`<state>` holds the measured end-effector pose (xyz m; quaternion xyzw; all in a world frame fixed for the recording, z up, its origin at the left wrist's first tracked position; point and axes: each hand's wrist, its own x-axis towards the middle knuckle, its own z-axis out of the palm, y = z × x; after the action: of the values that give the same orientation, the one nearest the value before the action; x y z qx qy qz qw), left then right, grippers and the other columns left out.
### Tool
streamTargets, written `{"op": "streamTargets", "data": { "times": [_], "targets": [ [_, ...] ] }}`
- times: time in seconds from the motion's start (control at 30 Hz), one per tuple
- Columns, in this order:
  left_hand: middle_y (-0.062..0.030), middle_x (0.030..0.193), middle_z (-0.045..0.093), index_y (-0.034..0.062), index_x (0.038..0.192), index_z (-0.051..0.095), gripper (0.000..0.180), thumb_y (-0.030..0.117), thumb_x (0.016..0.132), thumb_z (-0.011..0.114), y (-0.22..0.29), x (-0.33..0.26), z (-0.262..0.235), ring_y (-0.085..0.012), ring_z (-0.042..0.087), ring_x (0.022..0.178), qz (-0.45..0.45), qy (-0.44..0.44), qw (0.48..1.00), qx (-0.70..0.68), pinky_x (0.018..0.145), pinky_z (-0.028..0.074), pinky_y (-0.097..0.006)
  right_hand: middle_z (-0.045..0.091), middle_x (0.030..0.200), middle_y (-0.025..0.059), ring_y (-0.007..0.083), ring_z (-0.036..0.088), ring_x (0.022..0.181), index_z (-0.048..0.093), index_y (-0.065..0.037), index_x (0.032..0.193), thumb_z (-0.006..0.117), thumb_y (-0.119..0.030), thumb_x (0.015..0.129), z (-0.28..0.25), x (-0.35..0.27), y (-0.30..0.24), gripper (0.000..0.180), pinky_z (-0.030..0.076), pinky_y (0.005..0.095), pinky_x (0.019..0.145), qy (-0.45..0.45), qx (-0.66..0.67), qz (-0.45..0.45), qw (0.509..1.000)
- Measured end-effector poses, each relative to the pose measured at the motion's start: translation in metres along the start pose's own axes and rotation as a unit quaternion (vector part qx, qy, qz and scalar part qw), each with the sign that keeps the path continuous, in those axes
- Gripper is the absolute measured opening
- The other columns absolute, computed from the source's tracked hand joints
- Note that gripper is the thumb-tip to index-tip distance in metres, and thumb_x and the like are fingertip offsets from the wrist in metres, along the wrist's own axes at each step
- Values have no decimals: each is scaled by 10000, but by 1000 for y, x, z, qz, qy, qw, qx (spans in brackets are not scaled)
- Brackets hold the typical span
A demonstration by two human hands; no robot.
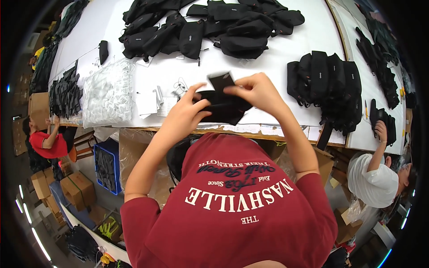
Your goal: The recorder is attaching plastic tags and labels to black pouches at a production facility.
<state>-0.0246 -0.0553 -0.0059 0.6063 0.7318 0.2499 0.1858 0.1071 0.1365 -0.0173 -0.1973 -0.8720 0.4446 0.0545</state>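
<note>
Near the front edge of the white table, a small black fabric pouch [225,107] is held up between my hands. My left hand [190,107] has its fingers curled round the pouch's left side. My right hand [259,91] pinches a dark flat rectangular piece [221,81] with a small pale mark, just above the pouch; whether it is a tag or a flap I cannot tell. Just beyond my left hand lie white paper slips [147,102] and thin dark cords [180,85].
Black pouches lie heaped [192,38] at the far side and in a stack [324,80] at right. A clear bag of white-printed items [108,94] and black straps [65,94] are at left. Co-workers stand at left [49,144] and right [373,178]. A blue crate [107,165] is below.
</note>
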Motion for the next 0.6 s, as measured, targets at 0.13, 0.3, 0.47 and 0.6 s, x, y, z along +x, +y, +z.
{"op": "streamTargets", "data": {
  "times": [0.13, 0.3, 0.47, 0.6],
  "targets": [
    [-61, 1102, 543, 69, 864, 589, 186, 84, 693, 663, -12, 15, 6, -256, 472, 1076, 174, 36, 983, 49, 937, 346, -389, 594, 576, 133, 308, 585, 565, 702, -81, 735, 603, -419, 797, 16, -6, -4, 357, 466, 375, 569, -187, -151, 12, 971],
    [-67, 791, 592, 68, 935, 628, 186, 165, 778, 650, -43, 27, 12, -209, 549, 804, 58, -170, 970, -161, 826, 414, -330, 607, 611, 125, 278, 570, 544, 703, -92, 864, 667, -426, 754, 10, -20, 1, 354, 439, 314, 542, -186, 39, 52, 980],
    [-74, 852, 641, 0, 932, 619, 220, 203, 874, 561, -188, 98, 77, -146, 581, 796, -167, 135, 897, -386, 788, 434, -268, 499, 492, 96, 177, 399, 415, 659, -33, 750, 720, -390, 711, 14, -32, 17, 364, 336, 315, 449, -191, 0, 65, 979],
    [-126, 1101, 514, 41, 1072, 508, 412, 193, 721, 660, -307, 115, 126, -349, 483, 1010, -286, 304, 906, 62, 837, 418, -430, 387, 437, 53, 141, 345, 395, 649, -53, 815, 718, -282, 720, 3, -38, -4, 258, 292, 302, 437, -147, 23, 127, 981]
  ]
}}
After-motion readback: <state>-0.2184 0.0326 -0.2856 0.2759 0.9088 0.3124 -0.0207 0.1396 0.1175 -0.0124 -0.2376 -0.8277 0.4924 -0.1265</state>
